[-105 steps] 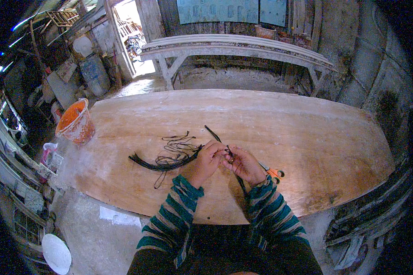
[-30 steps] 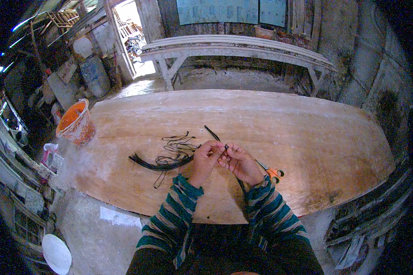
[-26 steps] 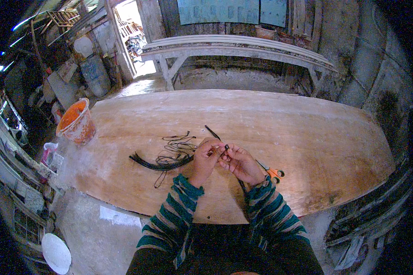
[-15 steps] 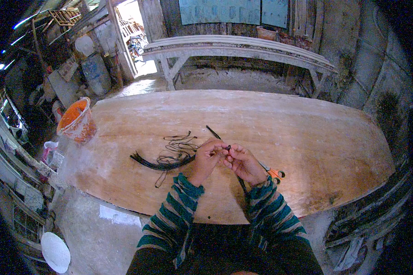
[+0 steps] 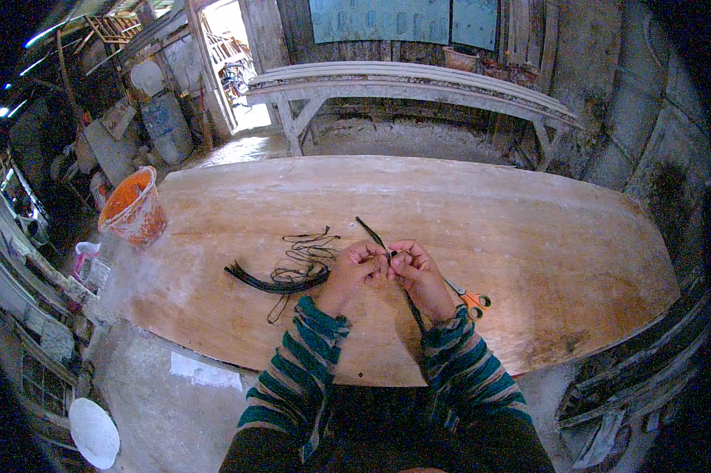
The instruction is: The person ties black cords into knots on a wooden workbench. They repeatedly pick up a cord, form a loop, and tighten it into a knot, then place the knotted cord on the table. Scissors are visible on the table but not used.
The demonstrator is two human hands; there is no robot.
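Observation:
My left hand and my right hand meet over the middle of the wooden table. Both pinch a black cord between thumb and fingertips. One end of it slants out beyond my fingers, and the other runs down toward my right sleeve. A small dark bit, perhaps a knot, shows at the fingertips; its exact shape is too small to tell. Left of my left hand lies a bundle of black cords, partly covered by the hand. Thin tangled string spreads around it. Orange-handled scissors rest beside my right wrist, blades partly hidden.
The wooden tabletop has rounded ends. At its left end stands an orange bucket, smeared with white. Behind the table runs a long whitish bench. A white round lid-like disc is low on the left.
My right hand has rolled inward, its fingers curling more tightly at the cord. My left hand has shifted slightly. Cord bundle and scissors lie where they were.

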